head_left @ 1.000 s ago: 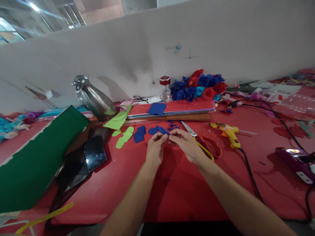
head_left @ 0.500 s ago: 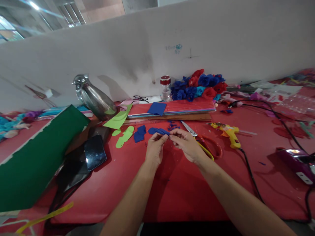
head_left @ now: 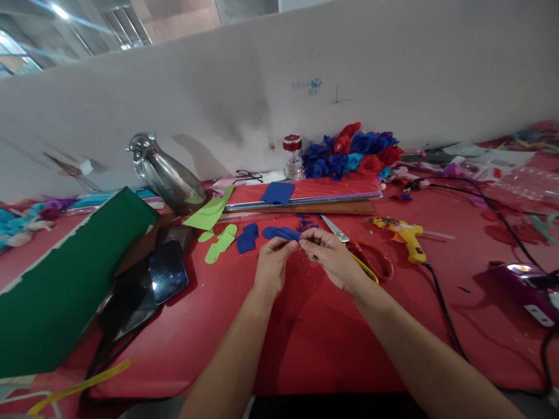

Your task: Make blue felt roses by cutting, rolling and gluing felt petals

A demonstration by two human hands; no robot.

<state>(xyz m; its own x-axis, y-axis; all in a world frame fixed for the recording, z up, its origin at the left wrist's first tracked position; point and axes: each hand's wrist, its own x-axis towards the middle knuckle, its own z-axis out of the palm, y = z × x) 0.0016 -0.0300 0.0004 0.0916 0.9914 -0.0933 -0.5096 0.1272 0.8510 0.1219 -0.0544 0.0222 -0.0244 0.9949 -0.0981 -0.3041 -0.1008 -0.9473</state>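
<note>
Blue piece: between the two hands, over the red table; long axis roughly left-right, right end slightly lower. Left hand nearer its middle, thumb and finger pinching it; right hand pinches its right end. Beyond: red-lidded jar, steel jug; contents indiscernible.

The held piece is blue, the tabletop red, the glue gun yellow, the left board green, the far flowers red, blue and turquoise.
</note>
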